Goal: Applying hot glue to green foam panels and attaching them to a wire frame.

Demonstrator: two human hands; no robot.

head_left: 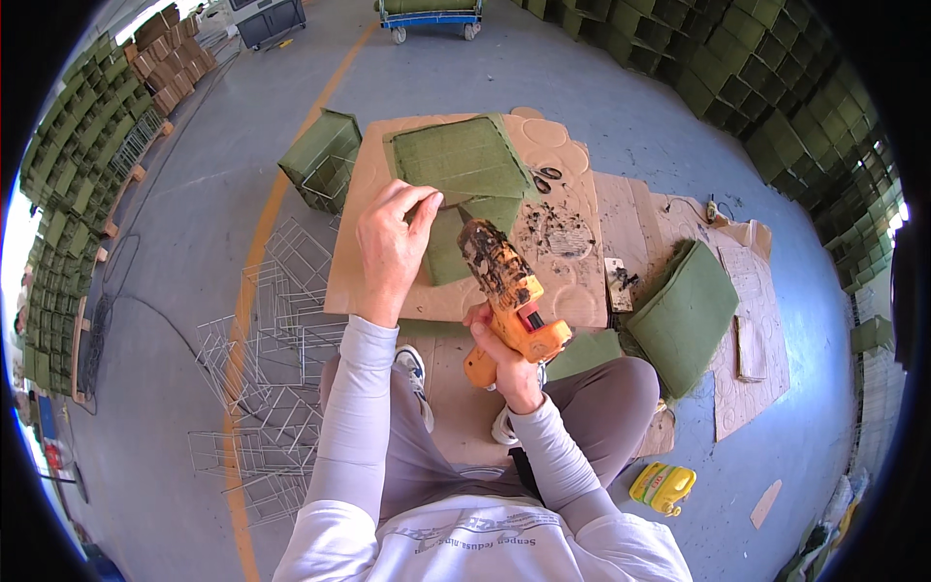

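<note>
Starting at the left, wire frames lie tangled on the floor; a foot could snag if it strayed among them. The left hand is over the green panel on the cardboard, its grip with thumb and index tip drawn close together; I cannot tell whether anything thin is pinched between them. Next, the nozzle of the orange glue gun points at those fingertips from just beside them, so a slip of either of the 2 hands might mean a burn, if it is hot. The barrel's dark crust could flake onto the fabric. The right hand has its grip wrapped around the handle. Scissors lie at the panel's right edge, where a shove could knock them aside.

As for containers, the left stack of green boxes is too far off to read inside. A nearer green box has wire framework at its opening. The blue cart bears something green. The yellow jug hides its contents, and the boxes stacked at right show open, shadowed mouths.
</note>
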